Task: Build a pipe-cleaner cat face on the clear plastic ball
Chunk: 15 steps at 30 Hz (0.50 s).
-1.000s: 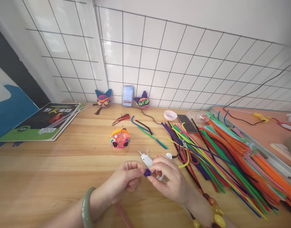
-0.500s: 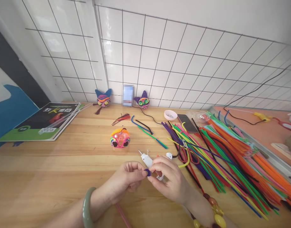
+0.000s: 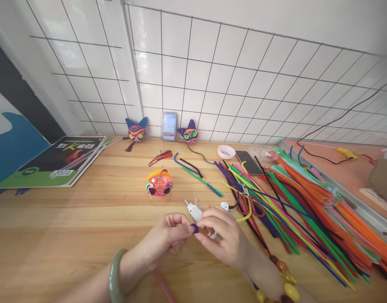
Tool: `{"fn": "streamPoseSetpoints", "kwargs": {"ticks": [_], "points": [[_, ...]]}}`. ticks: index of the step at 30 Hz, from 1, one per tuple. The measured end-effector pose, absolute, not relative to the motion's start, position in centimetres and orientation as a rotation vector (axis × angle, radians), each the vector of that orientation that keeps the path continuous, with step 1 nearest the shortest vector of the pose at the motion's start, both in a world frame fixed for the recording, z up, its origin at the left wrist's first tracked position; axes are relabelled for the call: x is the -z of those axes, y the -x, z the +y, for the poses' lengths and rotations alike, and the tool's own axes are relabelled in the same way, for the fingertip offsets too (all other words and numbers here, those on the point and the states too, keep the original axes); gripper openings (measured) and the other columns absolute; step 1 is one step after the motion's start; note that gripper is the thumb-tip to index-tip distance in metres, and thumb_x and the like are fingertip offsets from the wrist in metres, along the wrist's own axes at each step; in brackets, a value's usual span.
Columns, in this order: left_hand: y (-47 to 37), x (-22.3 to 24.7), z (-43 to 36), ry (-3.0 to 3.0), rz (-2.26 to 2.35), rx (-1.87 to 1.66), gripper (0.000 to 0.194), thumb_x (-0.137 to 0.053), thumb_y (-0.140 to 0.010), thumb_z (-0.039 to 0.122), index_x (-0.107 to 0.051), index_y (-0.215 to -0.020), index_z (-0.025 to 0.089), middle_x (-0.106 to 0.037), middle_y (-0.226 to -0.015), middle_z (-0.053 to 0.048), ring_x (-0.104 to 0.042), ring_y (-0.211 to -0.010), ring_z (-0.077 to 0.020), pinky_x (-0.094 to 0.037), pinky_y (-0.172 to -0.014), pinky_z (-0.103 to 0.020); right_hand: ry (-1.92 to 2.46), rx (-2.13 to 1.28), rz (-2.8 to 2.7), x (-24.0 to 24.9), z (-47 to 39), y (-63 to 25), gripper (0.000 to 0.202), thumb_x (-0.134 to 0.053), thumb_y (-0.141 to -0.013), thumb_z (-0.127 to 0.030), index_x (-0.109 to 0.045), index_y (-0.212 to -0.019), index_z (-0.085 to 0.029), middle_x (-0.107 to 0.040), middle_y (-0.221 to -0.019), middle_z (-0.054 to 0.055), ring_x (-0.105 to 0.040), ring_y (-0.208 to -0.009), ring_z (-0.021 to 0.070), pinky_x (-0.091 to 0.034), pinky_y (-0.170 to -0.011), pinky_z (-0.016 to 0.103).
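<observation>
Between thumb and forefinger, my left hand pinches a small purple coil. My right hand is on the coil's other side, its thumb and fingertips closed at the coil's edge. Behind my right hand lies a white glue gun, partly covered by the fingers, its metal tip pointing up and left. Farther back, a colorful mask-like head with an orange top and dark eyes rests on the wooden table.
Bundles of pipe cleaners spread over the right side. A pink bowl and a phone lie behind them. Two eared heads and a lit phone lean at the wall. A magazine is at left.
The view has shifted very slightly. Both hands keep nearly the same pose around the purple coil. At the far right, a brownish object shows more over the pink surface.
</observation>
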<state>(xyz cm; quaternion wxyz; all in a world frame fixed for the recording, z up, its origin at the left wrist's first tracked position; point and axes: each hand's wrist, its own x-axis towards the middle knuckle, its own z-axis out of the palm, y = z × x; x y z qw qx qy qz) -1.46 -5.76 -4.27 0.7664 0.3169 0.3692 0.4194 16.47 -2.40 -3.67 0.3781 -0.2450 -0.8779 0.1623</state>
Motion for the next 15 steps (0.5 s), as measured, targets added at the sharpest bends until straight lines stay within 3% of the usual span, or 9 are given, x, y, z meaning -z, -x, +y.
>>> {"fn": "streamPoseSetpoints", "kwargs": {"ticks": [15], "points": [[1.50,4.23,-5.75,-0.692,0.806,-0.924,0.024,-0.071,-0.071,0.027,-0.053,-0.060,0.015,-0.031,-0.039,0.010,-0.018,-0.038,-0.0031,-0.010,-0.040,-0.021,0.613,-0.392,-2.239,3.57,-2.45,-16.41,0.006,-0.060,-0.080,-0.016,-0.058,-0.085,-0.019,-0.060,-0.078,0.004,-0.056,-0.072,0.0154,-0.044,-0.067,0.030]]}}
